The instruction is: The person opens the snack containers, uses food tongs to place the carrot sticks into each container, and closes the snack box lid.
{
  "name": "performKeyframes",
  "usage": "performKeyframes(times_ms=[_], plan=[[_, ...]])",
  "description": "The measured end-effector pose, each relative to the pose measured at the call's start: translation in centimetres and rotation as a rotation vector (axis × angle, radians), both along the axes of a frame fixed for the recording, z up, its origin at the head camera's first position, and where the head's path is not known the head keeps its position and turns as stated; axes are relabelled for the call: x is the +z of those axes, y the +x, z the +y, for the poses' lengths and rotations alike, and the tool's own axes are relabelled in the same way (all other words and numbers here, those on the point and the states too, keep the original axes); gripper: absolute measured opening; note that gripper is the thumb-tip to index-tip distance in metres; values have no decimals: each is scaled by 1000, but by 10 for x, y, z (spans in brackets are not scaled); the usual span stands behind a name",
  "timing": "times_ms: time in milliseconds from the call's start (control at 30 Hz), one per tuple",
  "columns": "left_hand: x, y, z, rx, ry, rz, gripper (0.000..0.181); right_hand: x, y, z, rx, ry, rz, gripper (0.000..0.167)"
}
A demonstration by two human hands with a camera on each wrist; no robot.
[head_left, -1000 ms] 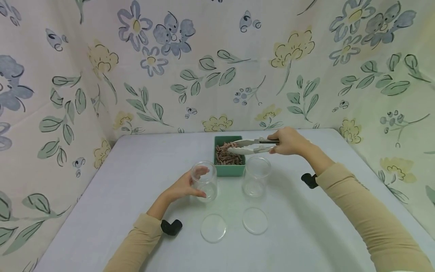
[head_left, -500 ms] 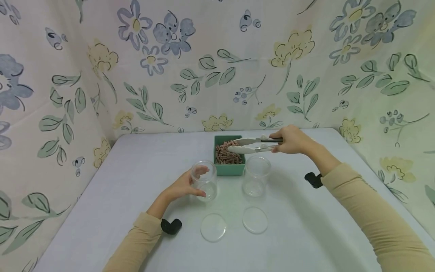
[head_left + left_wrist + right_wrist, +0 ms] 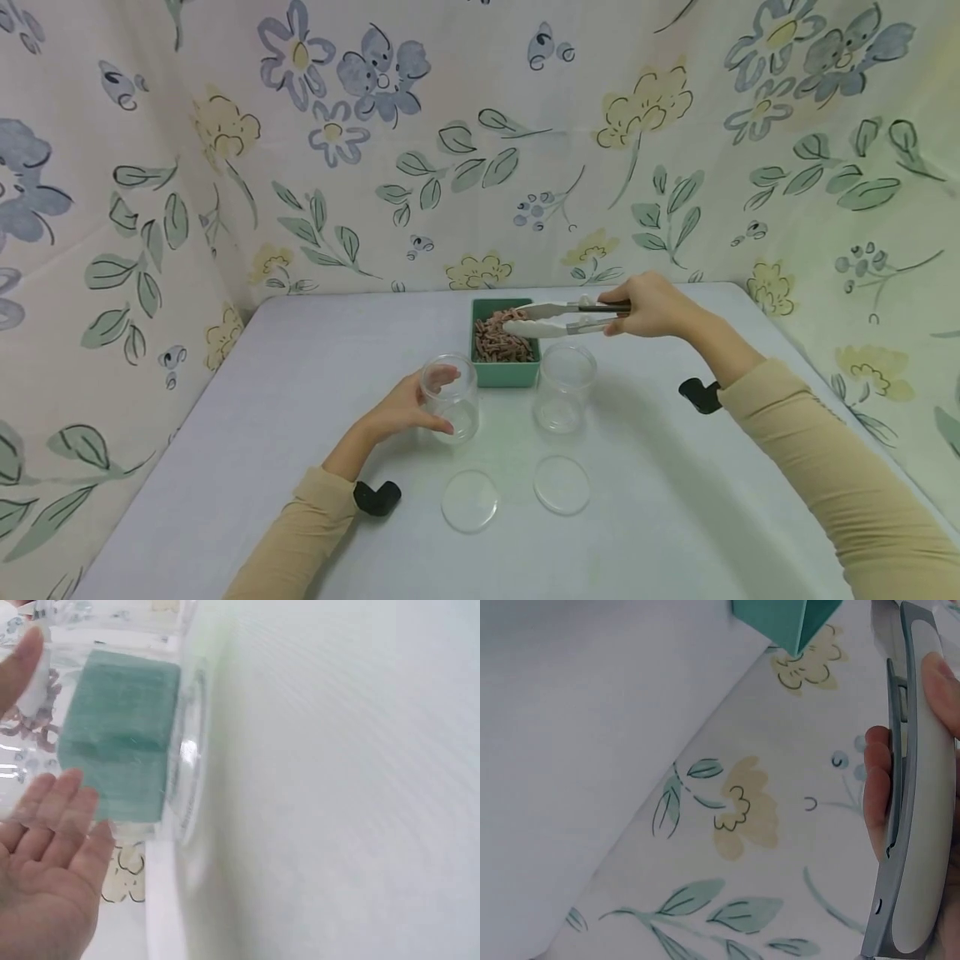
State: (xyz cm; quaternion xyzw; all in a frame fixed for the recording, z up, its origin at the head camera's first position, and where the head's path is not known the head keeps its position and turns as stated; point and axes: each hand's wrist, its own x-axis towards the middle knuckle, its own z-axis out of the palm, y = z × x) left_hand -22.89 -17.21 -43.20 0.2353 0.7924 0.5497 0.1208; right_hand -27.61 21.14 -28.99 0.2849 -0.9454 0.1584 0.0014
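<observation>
Grips the tongs (image 3: 553, 329) in the right hand (image 3: 654, 306), with thumb and fingers wrapped round the handles and both tips spread apart over the brown strips (image 3: 497, 340) in the green box (image 3: 507, 375). Cannot tell the depth of the tips among the strips. Holds the left jar (image 3: 459, 392), clear and upright on the table (image 3: 337, 333), in the left hand (image 3: 396, 408), with thumb in front and fingers curved round behind. In the left wrist view, partly blurred behind clear walls, with the thumb and the jar's upper part cut off at the left edge. In the right wrist view, just part of the hand, the handles and a cropped corner of the box. Close by, the right jar (image 3: 562, 398), upright; cannot tell whether touching the box. Hard to make out except by thin rims: left disc (image 3: 469, 502) and right disc (image 3: 562, 485).
</observation>
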Motion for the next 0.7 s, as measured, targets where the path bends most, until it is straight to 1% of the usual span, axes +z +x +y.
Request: performKeyframes(times_ms=[100, 133, 233, 333, 367, 467, 567, 700], plan=[[4, -1, 0, 30, -26, 12, 80, 3, 1, 1, -3, -9, -7, 47], [9, 0, 2, 40, -35, 12, 79, 4, 2, 1, -5, -14, -11, 47], [16, -3, 1, 62, -73, 28, 78, 6, 4, 1, -17, -24, -30, 47], [25, -6, 3, 84, -137, 36, 78, 8, 5, 0, -18, -39, -40, 47], [23, -9, 3, 94, -162, 40, 79, 8, 5, 0, -17, -43, -43, 47], [32, -12, 7, 135, -246, 38, 79, 10, 5, -1, -8, -55, -46, 47], [39, -14, 11, 190, -342, 38, 78, 11, 6, -2, -10, -63, -56, 47], [48, -15, 14, 250, -452, 37, 84, 14, 9, -6, -20, -74, -86, 48]])
